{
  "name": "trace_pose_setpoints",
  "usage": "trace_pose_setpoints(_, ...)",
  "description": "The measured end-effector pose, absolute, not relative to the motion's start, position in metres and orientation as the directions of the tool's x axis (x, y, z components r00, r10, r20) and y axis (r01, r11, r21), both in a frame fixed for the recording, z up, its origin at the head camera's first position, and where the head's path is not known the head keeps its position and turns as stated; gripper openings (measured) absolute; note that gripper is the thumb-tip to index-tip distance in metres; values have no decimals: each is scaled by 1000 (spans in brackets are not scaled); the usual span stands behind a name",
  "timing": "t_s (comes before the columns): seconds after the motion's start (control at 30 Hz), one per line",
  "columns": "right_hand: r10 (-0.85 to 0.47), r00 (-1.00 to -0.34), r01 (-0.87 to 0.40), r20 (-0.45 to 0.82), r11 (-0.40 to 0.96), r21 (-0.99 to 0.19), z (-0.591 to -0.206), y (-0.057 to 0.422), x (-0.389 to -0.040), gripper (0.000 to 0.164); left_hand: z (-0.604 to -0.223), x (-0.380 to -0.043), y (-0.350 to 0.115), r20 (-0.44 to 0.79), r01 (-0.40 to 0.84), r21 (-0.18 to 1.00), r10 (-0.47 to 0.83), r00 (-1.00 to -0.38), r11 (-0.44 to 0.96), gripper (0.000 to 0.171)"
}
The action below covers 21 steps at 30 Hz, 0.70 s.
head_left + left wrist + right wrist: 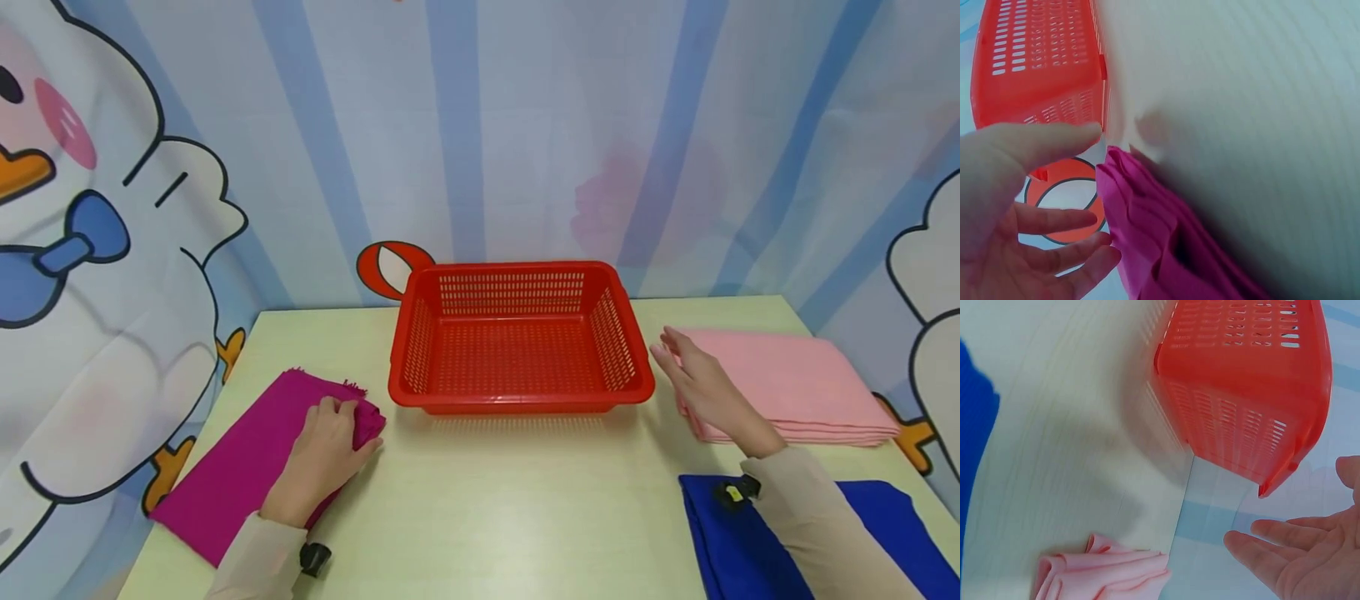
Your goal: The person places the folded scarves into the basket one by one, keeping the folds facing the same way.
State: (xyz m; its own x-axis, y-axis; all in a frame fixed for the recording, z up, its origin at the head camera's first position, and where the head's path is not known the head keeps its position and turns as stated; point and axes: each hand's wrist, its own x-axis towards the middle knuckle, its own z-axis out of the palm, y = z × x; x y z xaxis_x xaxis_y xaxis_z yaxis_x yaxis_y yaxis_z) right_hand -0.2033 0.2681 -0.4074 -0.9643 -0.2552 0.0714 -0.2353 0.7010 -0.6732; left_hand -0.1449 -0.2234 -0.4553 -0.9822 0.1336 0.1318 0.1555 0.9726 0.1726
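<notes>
While your left hand (318, 454) rests loosely on the magenta cloth (232, 475), right hand (708, 387) empty, fingers straight, I'd scoop the folded end (369, 422); probably soft, light, kinda floppy.

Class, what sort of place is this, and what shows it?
Probably a staged tabletop work area: a cartoon backdrop stands behind a pale table holding a red basket and a folded pink cloth.

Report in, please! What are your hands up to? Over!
Left hand over magenta cloth, fingers loose. Right hand empty, near red basket and pink cloth. Nothing visible between magenta cloth and basket.
</notes>
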Motion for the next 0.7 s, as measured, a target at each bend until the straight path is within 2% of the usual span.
trace_pose_setpoints(0.37,-233,-969,-227,83,705,-672,-405,256,-214,65,-461,-148,-215,141,76,188,49,-989,979,64)
trace_pose_setpoints(0.57,-196,-977,-201,86,700,-685,-406,251,-221,60,-466,-149,-217,169,101,154,75,-983,983,51)
trace_pose_setpoints(0.7,-170,-981,-188,97,686,-703,-405,247,-225,56,-468,-151,-217,182,119,126,95,-979,985,49)
